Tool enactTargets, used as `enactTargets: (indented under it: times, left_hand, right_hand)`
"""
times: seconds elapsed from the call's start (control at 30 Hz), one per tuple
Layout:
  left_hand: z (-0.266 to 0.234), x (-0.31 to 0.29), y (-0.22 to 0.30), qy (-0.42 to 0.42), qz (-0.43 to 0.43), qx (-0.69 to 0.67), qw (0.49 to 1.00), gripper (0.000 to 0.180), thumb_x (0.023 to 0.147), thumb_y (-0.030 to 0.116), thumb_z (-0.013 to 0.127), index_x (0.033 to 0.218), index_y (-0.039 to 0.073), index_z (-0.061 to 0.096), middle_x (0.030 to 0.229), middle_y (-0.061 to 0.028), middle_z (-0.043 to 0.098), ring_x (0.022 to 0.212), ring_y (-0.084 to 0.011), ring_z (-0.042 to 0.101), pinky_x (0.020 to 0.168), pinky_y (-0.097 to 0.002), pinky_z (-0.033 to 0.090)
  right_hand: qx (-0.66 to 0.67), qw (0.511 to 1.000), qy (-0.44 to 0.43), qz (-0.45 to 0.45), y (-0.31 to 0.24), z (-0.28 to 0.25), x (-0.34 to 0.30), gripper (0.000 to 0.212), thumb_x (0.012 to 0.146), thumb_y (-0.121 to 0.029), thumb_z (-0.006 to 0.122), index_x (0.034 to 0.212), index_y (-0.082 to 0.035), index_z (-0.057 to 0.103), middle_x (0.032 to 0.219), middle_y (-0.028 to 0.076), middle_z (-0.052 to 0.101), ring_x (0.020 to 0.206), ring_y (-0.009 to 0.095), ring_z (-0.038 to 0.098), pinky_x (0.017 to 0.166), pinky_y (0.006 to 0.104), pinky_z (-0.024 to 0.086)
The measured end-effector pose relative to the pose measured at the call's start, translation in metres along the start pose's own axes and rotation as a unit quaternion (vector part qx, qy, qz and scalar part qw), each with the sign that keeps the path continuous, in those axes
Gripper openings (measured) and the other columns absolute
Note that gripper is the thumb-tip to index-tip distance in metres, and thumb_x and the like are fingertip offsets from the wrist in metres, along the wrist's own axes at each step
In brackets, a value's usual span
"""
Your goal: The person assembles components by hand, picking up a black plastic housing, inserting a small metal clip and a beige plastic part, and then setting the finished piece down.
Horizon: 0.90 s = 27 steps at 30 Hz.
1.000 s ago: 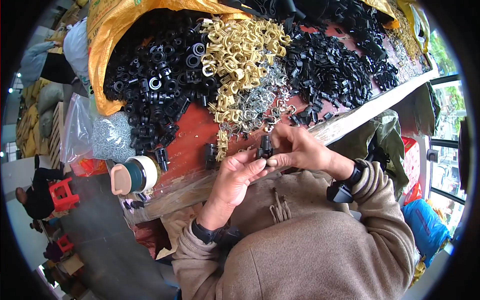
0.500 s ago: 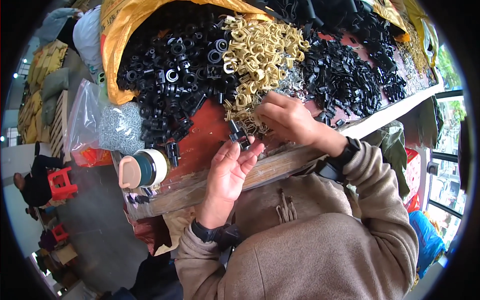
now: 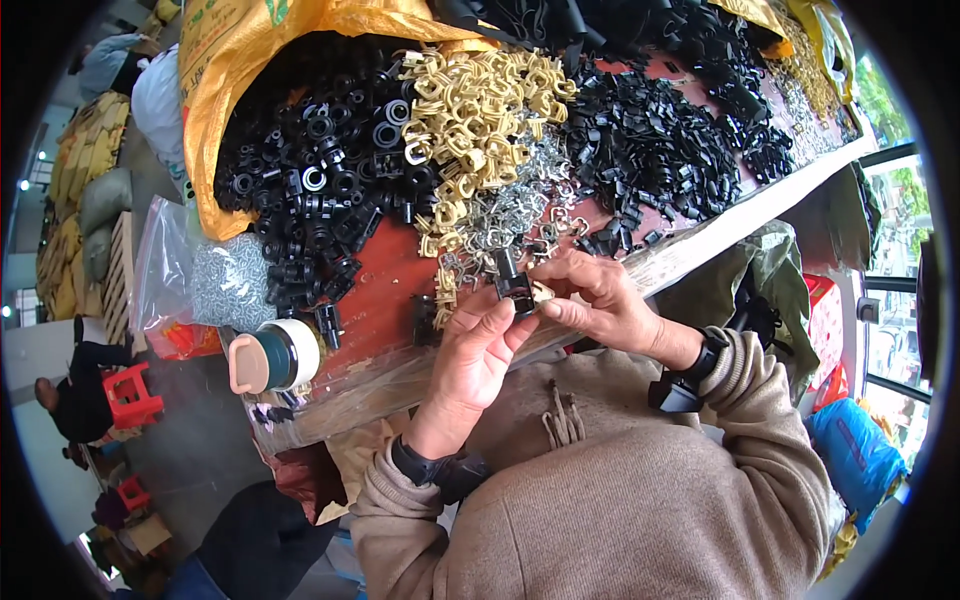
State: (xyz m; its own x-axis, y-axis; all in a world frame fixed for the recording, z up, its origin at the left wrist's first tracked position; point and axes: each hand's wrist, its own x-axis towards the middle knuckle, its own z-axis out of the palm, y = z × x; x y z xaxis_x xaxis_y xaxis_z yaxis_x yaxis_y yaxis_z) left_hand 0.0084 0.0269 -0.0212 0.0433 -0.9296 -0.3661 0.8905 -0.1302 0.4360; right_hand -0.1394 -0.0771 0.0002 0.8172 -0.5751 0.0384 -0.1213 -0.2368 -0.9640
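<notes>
My left hand (image 3: 474,352) is closed on a black plastic fitting (image 3: 514,282), a short tube with a wider, open lower body, held above the table's front edge. Against the fitting's right side, my right hand (image 3: 600,305) pinches a small cream-coloured plastic clip (image 3: 541,294), mostly covered by the fingers. Just beyond both hands lie a heap of cream clips (image 3: 470,110) and a pile of small silvery metal parts (image 3: 525,190). Black fittings like the held one fill a large heap (image 3: 330,160) to the far left.
On the left stand a lidded cup (image 3: 290,355) and a clear bag of small screws (image 3: 228,283). Small black pieces (image 3: 650,140) cover the right of the red table (image 3: 385,290). An orange sack (image 3: 215,110) borders the heap at the back left. A wooden rail (image 3: 380,400) forms the front edge.
My right hand has come back from the cream heap to the fitting, now with a cream clip. My left hand has shifted slightly right, and the fitting stands more upright.
</notes>
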Motion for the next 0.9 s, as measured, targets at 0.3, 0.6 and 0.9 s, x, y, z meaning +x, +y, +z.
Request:
enactTargets:
  times: [0.3,0.6,0.9]
  left_hand:
    - [0.002,-0.004,0.016,-0.037,-0.086,0.091,0.991,0.022,0.080,0.013,0.055,0.098,0.001,0.055,0.090,-0.0078,0.059,0.082,-0.0181,0.059,0.071,-0.0241,0.049]
    - [0.005,-0.012,0.027,-0.087,-0.173,0.151,0.969,0.032,0.078,0.021,0.058,0.100,-0.002,0.054,0.085,-0.0091,0.060,0.073,-0.0175,0.061,0.061,-0.0207,0.050]
    - [0.000,-0.017,0.021,-0.088,-0.199,0.157,0.963,0.035,0.077,0.025,0.060,0.098,-0.002,0.055,0.083,-0.0078,0.061,0.071,-0.0158,0.061,0.061,-0.0207,0.050]
  right_hand:
    - [-0.099,0.985,0.043,-0.134,-0.005,-0.030,-0.002,0.033,0.074,-0.014,0.062,0.102,0.002,0.053,0.086,0.011,0.057,0.072,0.021,0.056,0.064,0.0293,0.045]
    - [-0.174,0.906,-0.077,-0.378,-0.017,-0.026,0.017,0.041,0.069,-0.010,0.065,0.105,0.003,0.051,0.082,0.010,0.057,0.065,0.021,0.056,0.056,0.0308,0.045]
    - [-0.185,0.895,-0.127,-0.386,-0.027,-0.019,0.011,0.044,0.067,-0.008,0.067,0.106,0.004,0.050,0.076,0.008,0.056,0.059,0.019,0.053,0.051,0.0314,0.043]
